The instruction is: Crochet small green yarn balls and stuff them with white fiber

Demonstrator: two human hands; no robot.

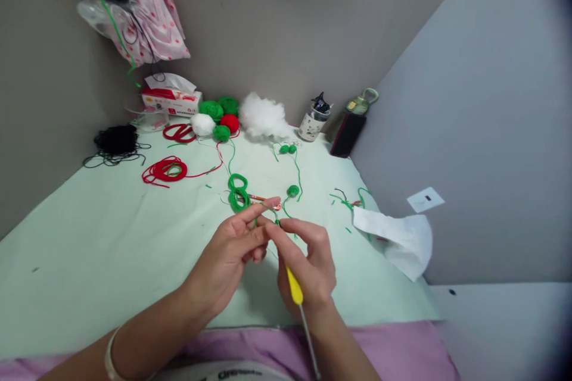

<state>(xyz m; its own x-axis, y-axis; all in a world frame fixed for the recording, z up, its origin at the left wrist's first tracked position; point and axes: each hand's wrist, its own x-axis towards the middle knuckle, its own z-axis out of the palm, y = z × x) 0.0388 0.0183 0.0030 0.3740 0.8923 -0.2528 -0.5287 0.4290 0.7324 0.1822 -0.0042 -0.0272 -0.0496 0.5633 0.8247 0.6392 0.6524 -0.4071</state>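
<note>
My right hand [308, 262] is closed around a crochet hook with a yellow grip [294, 286]; its metal shaft sticks out back toward my forearm. My left hand [235, 244] pinches a small bit of green yarn work [277, 222] at the hook's tip, mostly hidden by the fingers. Green yarn runs over the raised left index finger. Just beyond my hands lie looped coils of green yarn [239, 198] and an orange-handled tool [259, 197], partly covered. A small green crocheted ball [292, 191] with a yarn tail rests to the right.
Yarn balls in green, red [229, 123] and white [202, 124] sit at the back beside white stuffing [263, 116] and a tissue box [172, 98]. Red yarn [165, 169] and black yarn [116, 140] lie left. A pen cup [314, 122], bottle [351, 128] and white tissue [402, 238] are right.
</note>
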